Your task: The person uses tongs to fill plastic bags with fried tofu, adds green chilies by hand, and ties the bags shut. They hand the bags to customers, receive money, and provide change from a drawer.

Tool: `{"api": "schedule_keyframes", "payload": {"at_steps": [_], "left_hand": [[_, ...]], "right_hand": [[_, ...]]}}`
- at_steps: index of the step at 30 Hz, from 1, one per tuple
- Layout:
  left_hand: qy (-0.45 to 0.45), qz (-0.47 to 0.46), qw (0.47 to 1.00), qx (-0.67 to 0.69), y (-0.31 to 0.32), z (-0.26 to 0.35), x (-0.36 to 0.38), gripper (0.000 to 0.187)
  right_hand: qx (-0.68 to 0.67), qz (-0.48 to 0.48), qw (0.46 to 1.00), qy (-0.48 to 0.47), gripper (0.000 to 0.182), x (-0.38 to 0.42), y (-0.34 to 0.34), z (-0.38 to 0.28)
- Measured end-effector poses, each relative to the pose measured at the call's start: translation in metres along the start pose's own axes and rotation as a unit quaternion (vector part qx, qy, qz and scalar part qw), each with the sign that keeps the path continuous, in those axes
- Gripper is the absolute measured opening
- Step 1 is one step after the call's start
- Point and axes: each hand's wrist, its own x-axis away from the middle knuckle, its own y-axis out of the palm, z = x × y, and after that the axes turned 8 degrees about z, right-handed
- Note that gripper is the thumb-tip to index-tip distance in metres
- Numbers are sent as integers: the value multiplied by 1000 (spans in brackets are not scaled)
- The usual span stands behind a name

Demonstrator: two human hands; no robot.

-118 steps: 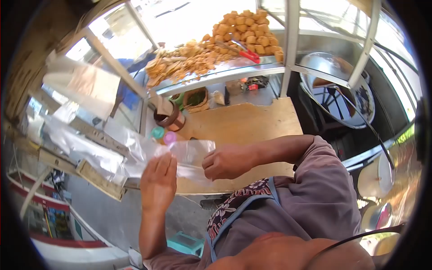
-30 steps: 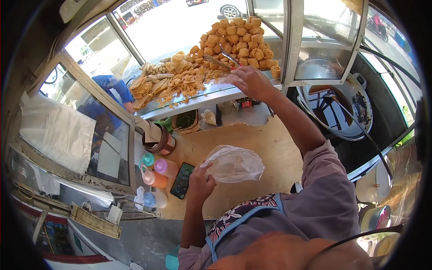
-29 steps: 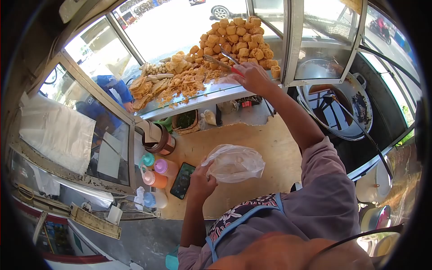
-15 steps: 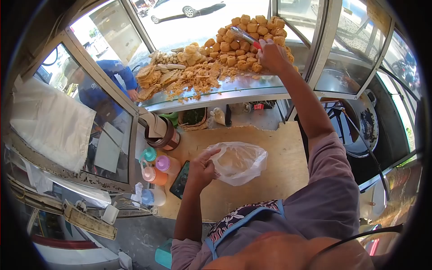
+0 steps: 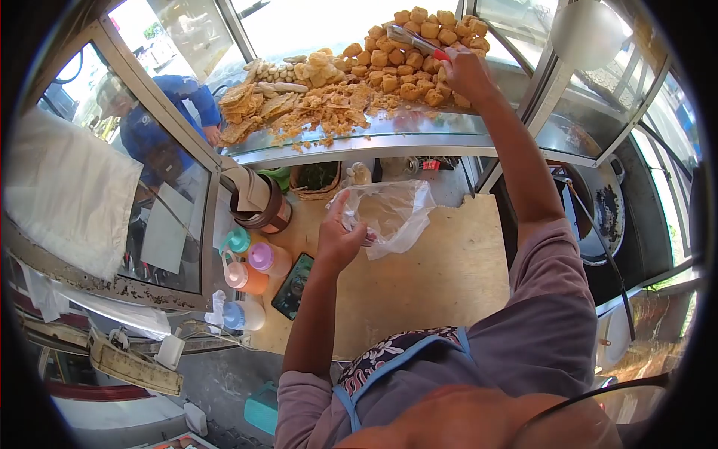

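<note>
While the left hand (image 5: 341, 238) pinches a plastic bag (image 5: 402, 217) (mouth open), the right hand (image 5: 465, 75) grips red-handled tongs (image 5: 417, 42)

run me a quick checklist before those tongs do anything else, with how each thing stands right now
1. Tongs secure in the right hand: ok, gripped at the red handle.
2. Cube from the pile of fried cubes caught between the tong tips: cannot tell, too small to see.
3. Plastic bag held: ok, the left hand has it by one side.
4. Bag mouth open: ok, it looks spread.
5. Board free of stray items: not ok, a phone lies on it.
6. Other person's hand away from the tongs: ok, at the far left.
</note>
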Motion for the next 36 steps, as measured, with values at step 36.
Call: {"api": "schedule_keyframes", "payload": {"at_steps": [36], "left_hand": [[49,-24,997,51,10,-8,6,79]], "right_hand": [[-5,-154,986,58,29,-44,26,-51]]}}
